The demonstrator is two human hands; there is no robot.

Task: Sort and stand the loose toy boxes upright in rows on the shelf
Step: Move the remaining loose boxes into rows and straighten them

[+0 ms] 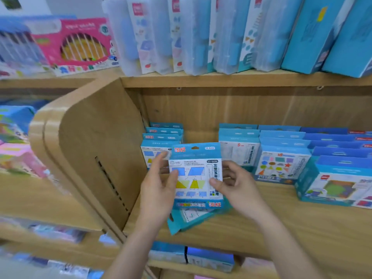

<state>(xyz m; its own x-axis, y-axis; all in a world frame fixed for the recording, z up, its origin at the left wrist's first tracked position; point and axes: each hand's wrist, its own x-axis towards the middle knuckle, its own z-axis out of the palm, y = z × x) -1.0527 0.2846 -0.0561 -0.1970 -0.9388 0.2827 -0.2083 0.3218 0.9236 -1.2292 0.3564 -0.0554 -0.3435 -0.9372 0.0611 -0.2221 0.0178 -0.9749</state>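
Note:
A light-blue toy box (196,174) with blue and yellow shapes on its front is held upright just above the wooden shelf (281,222). My left hand (159,188) grips its left edge with thumb on the front. My right hand (235,186) grips its right edge, thumb on the front. Under it another blue box (191,219) lies flat and skewed on the shelf. Behind my left hand stands a row of matching boxes (161,137).
More upright rows of blue boxes (281,156) fill the shelf's right side, with a larger box (334,182) at the front right. A wooden side panel (90,148) closes the left. Tall boxes (201,33) stand on the shelf above.

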